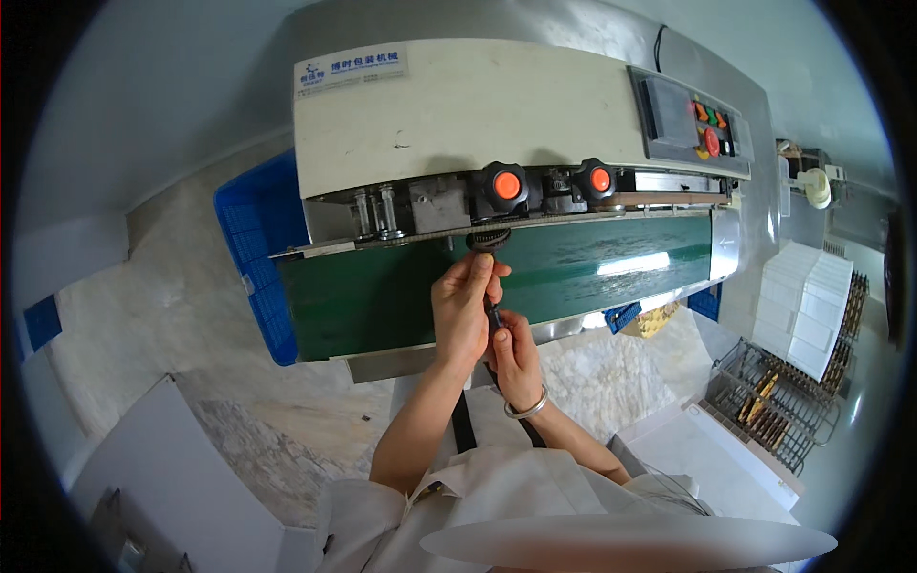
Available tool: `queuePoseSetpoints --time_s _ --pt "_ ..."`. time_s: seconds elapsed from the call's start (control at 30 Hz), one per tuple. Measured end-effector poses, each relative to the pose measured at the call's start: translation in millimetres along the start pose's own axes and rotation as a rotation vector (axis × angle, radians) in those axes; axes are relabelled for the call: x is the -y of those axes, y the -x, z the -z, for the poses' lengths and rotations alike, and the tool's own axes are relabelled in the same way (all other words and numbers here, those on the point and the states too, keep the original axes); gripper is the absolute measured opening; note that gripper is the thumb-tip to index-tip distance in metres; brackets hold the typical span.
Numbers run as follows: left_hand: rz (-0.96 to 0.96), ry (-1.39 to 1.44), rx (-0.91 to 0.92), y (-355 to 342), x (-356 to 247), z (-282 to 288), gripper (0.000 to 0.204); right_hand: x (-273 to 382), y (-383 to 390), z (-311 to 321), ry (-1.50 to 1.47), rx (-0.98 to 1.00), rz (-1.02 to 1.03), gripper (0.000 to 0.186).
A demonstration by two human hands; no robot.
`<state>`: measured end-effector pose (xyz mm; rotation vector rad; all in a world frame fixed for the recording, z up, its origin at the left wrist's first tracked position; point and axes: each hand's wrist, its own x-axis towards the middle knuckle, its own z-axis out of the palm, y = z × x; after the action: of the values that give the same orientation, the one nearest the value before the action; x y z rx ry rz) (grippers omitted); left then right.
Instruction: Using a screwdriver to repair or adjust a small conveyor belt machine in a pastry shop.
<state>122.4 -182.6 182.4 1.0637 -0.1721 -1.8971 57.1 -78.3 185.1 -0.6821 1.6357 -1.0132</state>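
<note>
My left hand point(462, 310) reaches over the green conveyor belt point(373, 291) of a cream-coloured band sealing machine point(478, 110). Its thumb and fingers are closed at the lower edge of a dark ridged wheel point(489, 240) under the machine head; exactly what they pinch is hidden. Just below and to the right, my right hand point(517, 361), with a bracelet at the wrist, is closed around a slim black tool handle point(493, 314). The handle points up toward the wheel, and its tip is covered by my left fingers.
Two black knobs with orange centres, a left one point(504, 186) and a right one point(594, 180), jut out above the belt. A control panel point(693, 119) sits at the upper right. A blue crate point(272, 286) stands at the left end; wire racks point(764, 406) stand at the right.
</note>
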Motion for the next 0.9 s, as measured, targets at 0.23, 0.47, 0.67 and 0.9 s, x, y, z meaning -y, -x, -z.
queuePoseSetpoints --time_s 0.23,0.47,0.67,0.9 --pt "0.016 -0.005 0.021 -5 -5 -2 0.020 6 -2 -3 -0.076 0.013 -0.034 0.032" --pt "0.023 0.007 0.011 -6 -11 -4 0.020 12 -3 -8 -0.115 0.044 -0.042 0.032" --pt "0.032 0.000 0.009 -3 -14 -2 0.021 14 2 -10 -0.118 0.033 -0.055 0.032" --pt "0.050 -0.020 0.022 -4 -14 -1 0.026 15 3 -12 -0.171 0.029 -0.081 0.035"
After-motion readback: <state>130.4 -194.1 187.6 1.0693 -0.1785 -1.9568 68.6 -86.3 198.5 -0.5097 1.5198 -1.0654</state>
